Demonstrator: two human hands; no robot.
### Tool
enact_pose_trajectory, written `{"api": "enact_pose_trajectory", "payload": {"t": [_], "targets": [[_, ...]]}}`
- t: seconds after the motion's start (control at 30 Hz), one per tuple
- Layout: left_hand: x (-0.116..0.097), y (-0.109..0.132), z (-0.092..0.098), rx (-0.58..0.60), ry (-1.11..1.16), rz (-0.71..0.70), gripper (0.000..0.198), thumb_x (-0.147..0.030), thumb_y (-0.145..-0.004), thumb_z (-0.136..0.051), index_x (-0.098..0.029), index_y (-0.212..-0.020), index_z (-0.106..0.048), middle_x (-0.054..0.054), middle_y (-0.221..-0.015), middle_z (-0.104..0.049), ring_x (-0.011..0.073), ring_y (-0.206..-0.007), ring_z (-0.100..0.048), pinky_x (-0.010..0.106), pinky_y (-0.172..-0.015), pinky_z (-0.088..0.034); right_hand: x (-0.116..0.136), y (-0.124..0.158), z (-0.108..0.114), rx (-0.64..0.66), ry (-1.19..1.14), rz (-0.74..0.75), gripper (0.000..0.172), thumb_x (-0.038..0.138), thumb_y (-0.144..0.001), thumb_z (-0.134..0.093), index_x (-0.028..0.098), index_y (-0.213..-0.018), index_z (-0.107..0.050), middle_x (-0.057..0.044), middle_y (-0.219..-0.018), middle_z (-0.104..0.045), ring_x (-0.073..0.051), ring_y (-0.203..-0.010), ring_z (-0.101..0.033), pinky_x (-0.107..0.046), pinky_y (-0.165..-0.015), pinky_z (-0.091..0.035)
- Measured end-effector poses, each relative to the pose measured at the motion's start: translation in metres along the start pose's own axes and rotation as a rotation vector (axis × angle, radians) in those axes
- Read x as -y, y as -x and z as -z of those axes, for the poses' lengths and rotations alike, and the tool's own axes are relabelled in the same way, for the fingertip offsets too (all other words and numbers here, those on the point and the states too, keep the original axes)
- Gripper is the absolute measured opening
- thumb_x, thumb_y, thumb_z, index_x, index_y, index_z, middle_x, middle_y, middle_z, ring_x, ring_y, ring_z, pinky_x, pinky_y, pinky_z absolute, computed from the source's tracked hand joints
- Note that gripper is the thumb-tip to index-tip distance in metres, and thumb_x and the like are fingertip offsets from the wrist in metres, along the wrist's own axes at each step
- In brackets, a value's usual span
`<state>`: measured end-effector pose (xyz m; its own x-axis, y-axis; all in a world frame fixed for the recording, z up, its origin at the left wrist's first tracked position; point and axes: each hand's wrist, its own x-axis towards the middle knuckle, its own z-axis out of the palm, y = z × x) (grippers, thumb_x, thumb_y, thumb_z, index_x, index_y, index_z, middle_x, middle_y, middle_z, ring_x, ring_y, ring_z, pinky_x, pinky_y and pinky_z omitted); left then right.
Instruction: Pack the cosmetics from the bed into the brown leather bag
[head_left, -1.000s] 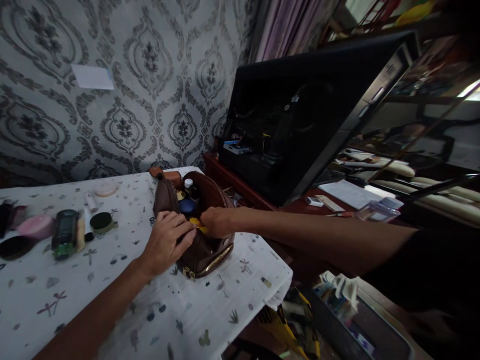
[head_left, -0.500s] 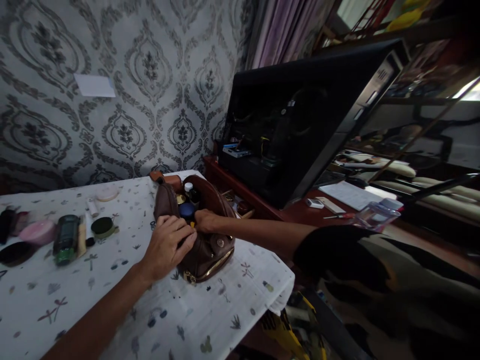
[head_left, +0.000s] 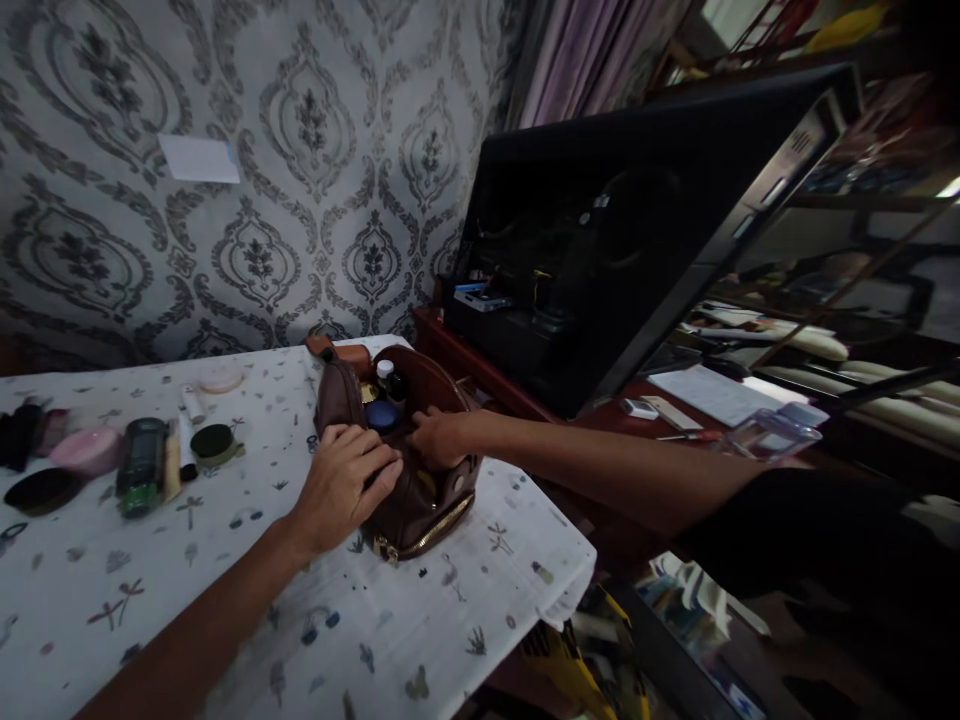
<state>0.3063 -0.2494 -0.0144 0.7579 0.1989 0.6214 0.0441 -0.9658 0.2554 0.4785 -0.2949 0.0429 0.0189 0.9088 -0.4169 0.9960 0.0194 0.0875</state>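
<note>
since a second ago the yellow thing that showed between the two hands is gone from sight, and the right hand [head_left: 442, 438] has pulled in closer to the mouth of the bag [head_left: 431, 505]. the left hand [head_left: 345, 488] has barely shifted.

the brown bag sits on the table [head_left: 225, 610], near its far right corner, mouth open and facing up. the left hand is curled over the near rim with the fingers clamped on the edge. the right hand is bunched at the rim on the other side, fingertips tucked into the opening. honestly can't tell if it's pinching something in there or just holding the leather.

inside, a white-capped bottle [head_left: 385, 369] stands upright and a blue lid [head_left: 382, 412] sits just in front of it. off to the left, well apart from the bag, are a green bottle [head_left: 142, 465], a pink case [head_left: 86, 450] and a dark round tin [head_left: 212, 440].

what could go wrong, imo: the bag is stuffed and both hands are tugging its rim, so an uneven pull could tip it and knock that bottle over or out. it's also close to the table edge, so anything that spills goes to the floor. the cloth could slide too if the bag gets dragged.
</note>
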Motion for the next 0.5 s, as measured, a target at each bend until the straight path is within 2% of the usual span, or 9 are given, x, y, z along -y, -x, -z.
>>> {"api": "enact_pose_trajectory", "payload": {"t": [0.1, 0.2, 0.33, 0.4, 0.5], "targets": [[0.000, 0.000, 0.000, -0.009, -0.001, -0.009, 0.039, -0.035, -0.104, -0.034, -0.021, -0.092, -0.068, 0.003, -0.081, -0.064, 0.0187, -0.080, -0.053, 0.039, -0.080, -0.035, 0.000, 0.008, 0.000, 0.063, 0.033, 0.031, 0.034, 0.011, -0.070, -0.068, 0.016, -0.104, -0.071, -0.013, -0.114, -0.068, -0.028, -0.108, -0.063, -0.038, -0.091, -0.050], [0.000, 0.000, 0.000, -0.012, 0.001, -0.008, 0.037, -0.034, -0.104, -0.035, -0.021, -0.094, -0.068, 0.003, -0.081, -0.063, 0.0190, -0.081, -0.054, 0.039, -0.081, -0.035, 0.000, 0.018, 0.003, 0.103, 0.062, 0.098, 0.044, 0.011, -0.070, -0.068, 0.016, -0.114, -0.069, -0.014, -0.127, -0.061, -0.031, -0.118, -0.056, -0.040, -0.095, -0.047], [0.000, 0.000, 0.000, -0.003, -0.013, -0.018, 0.037, -0.033, -0.104, -0.035, -0.020, -0.094, -0.067, 0.003, -0.082, -0.063, 0.0191, -0.081, -0.053, 0.039, -0.081, -0.034, 0.000, 0.026, 0.002, 0.064, 0.116, 0.271, 0.059, 0.014, -0.071, -0.071, 0.016, -0.129, -0.059, -0.015, -0.135, -0.056, -0.031, -0.125, -0.050, -0.042, -0.101, -0.043], [0.000, 0.000, -0.001, -0.004, -0.024, -0.022, 0.037, -0.032, -0.104, -0.034, -0.020, -0.092, -0.067, 0.003, -0.081, -0.063, 0.0193, -0.080, -0.052, 0.039, -0.080, -0.034, 0.001, 0.026, -0.002, 0.024, 0.112, 0.316, 0.054, 0.013, -0.073, -0.069, 0.015, -0.126, -0.060, -0.014, -0.130, -0.060, -0.028, -0.123, -0.053, -0.039, -0.100, -0.043], [0.001, 0.001, -0.002, -0.005, -0.038, -0.025, 0.037, -0.032, -0.104, -0.034, -0.020, -0.090, -0.066, 0.003, -0.081, -0.063, 0.0192, -0.079, -0.052, 0.039, -0.080, -0.034, 0.002, 0.026, -0.009, -0.020, 0.067, 0.292, 0.040, 0.011, -0.078, -0.065, 0.013, -0.118, -0.064, -0.014, -0.119, -0.067, -0.024, -0.114, -0.061, -0.033, -0.095, -0.046]]}}
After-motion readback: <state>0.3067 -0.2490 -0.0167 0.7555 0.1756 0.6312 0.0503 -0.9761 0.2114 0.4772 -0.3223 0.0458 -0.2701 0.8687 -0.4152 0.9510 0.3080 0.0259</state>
